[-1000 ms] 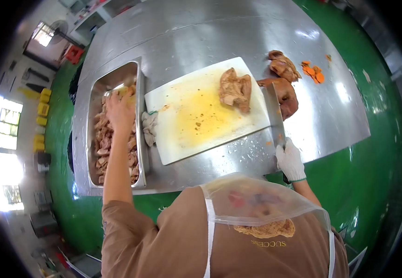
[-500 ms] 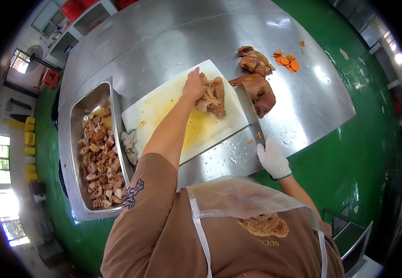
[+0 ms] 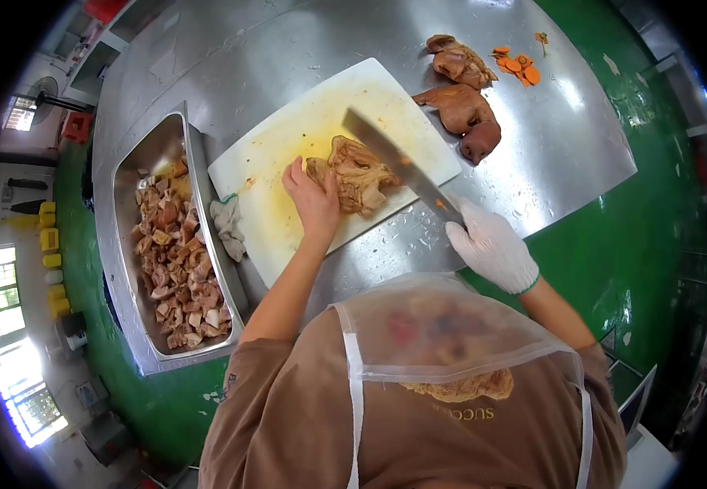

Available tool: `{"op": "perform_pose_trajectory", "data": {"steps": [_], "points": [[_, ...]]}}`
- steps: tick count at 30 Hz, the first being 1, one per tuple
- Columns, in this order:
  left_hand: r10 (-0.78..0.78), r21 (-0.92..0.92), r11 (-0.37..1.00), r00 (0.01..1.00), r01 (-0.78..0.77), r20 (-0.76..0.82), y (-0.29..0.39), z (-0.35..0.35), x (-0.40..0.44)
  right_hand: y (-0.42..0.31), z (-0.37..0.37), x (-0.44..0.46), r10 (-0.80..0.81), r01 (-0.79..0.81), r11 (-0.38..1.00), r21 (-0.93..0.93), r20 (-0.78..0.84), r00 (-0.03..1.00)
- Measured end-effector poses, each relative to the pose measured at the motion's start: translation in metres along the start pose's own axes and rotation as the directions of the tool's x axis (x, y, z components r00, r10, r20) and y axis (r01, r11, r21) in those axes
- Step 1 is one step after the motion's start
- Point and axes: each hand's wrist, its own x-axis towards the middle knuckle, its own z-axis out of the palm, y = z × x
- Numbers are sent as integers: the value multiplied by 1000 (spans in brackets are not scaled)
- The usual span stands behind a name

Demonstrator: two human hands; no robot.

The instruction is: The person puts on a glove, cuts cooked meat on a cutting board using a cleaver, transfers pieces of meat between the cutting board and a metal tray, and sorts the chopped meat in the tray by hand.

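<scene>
My bare left hand [image 3: 314,202] grips the left side of a brown cooked piece of meat [image 3: 357,173], with bone or gristle showing. The meat lies on a white cutting board [image 3: 268,167] stained yellow. My right hand [image 3: 496,248], in a white knitted glove, is closed around the handle of a cleaver [image 3: 398,163]; the handle itself is hidden. The broad blade points up and left over the board, passing above the meat's right side. Whether blade and meat touch, I cannot tell. Orange bits cling to the blade.
Left of the board stands a deep steel tray [image 3: 199,175] of chopped meat [image 3: 178,261], with a crumpled grey-white glove [image 3: 227,228] between them. Beyond the board's right side lie two brown meat pieces [image 3: 459,61] [image 3: 461,110] and carrot slices [image 3: 523,68] on the steel table [image 3: 264,49].
My left hand and the meat have moved left and nearer to me on the board. The cleaver has swung from beside the board's right edge to over the meat.
</scene>
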Motion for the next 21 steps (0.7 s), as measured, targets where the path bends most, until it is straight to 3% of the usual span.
{"op": "perform_pose_trajectory", "data": {"steps": [1,4,10,15,19,21], "points": [[89,16,996,992,-88,-88,2,-1,-1,-3,1,5,-22,24,999,-48,40,999],[333,-60,940,941,-336,-56,-10,-4,-11,-7,3,19,-50,76,982,-175,145,988],[394,147,897,905,-416,161,7,8,-3,-15,13,40,11,75,942,-326,256,967],[440,45,890,880,-454,182,3,11,2,-16,17,59,40,56,952,-301,304,952],[435,52,889,875,-454,213,1,19,5,-8,65,110,-173,210,937,-280,151,973],[427,63,891,879,-449,214,-3,22,10,-27,59,129,-109,167,942,-290,206,972]]}}
